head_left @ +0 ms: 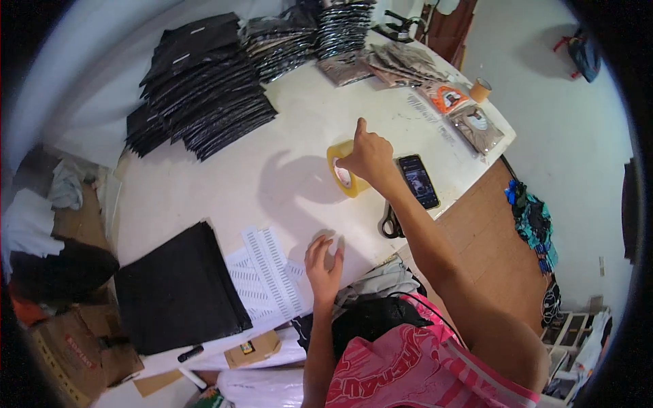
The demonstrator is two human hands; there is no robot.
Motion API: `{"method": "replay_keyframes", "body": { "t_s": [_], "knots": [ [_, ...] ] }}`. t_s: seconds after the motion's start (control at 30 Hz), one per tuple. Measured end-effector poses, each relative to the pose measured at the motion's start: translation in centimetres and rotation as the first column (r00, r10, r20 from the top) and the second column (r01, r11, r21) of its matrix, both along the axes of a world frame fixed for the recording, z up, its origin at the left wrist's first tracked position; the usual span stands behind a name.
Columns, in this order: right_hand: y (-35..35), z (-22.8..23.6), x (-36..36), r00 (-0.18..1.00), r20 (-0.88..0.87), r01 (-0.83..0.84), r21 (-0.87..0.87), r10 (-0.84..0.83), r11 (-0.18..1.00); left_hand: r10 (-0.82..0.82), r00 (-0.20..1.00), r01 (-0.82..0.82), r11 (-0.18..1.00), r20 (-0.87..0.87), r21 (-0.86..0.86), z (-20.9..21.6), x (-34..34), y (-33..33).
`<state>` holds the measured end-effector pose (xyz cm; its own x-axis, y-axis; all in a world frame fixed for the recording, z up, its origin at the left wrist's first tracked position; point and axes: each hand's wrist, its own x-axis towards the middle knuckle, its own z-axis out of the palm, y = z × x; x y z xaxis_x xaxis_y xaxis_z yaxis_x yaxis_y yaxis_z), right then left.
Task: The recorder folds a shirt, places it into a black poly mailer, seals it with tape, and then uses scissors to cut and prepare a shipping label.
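While the right hand [366, 156] grips the yellow tape roll [342, 170] mid-bench [286, 129], the left hand [325, 262] lies open, flat by the label sheets [269, 275]. Risk: a tug could knock the phone [418, 180] or scissors [390, 221] off the edge.

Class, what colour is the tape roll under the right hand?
Yellow tape roll, right hand on it; head view.

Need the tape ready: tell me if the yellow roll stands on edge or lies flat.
On edge: the tape roll shows its open core sideways, steadied by the right hand.
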<state>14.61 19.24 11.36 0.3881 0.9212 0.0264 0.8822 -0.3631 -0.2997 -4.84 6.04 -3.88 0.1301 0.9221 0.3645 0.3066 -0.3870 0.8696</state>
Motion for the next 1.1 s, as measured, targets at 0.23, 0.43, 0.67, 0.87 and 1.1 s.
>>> {"method": "replay_keyframes", "body": {
  "t_s": [0.23,0.43,0.67,0.87,1.1],
  "knots": [
    [1.6,2.4,8.2,0.999,0.052,-0.025,0.18,0.016,0.983,0.037,0.993,-0.025,0.994,0.116,-0.103,1.1,-0.4,-0.2],
    [3.4,2.8,12.6,0.996,0.049,0.064,0.169,-0.073,0.984,0.014,0.997,-0.007,0.996,0.072,-0.089,0.9,-0.6,0.1],
    [4.7,-2.1,14.4,0.985,0.049,0.157,0.165,-0.167,0.974,0.009,1.0,-0.011,0.995,-0.023,-0.097,1.1,-0.3,-0.1],
    [4.3,-1.8,13.2,0.982,-0.017,0.189,0.161,-0.189,0.969,0.01,0.994,-0.019,0.997,-0.109,-0.08,1.2,0.2,-0.2],
    [3.1,-2.1,13.9,0.987,-0.063,0.155,0.187,-0.145,0.97,0.035,0.998,-0.045,0.982,-0.059,-0.185,1.7,1.5,-0.3]
  ]
}}
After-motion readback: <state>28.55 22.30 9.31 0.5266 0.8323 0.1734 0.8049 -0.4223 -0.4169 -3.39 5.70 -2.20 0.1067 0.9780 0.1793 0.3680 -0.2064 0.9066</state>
